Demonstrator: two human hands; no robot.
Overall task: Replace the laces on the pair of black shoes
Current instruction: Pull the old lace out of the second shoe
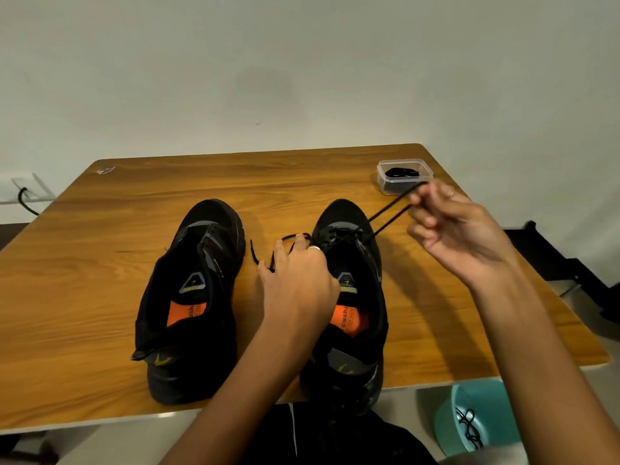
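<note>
Two black shoes [194, 297], one lace [385, 218], two hands [456, 229].

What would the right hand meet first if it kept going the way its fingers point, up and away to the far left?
Likely the clear plastic container holding black laces, just beyond the right hand pinching the lace; depth is uncertain.
</note>
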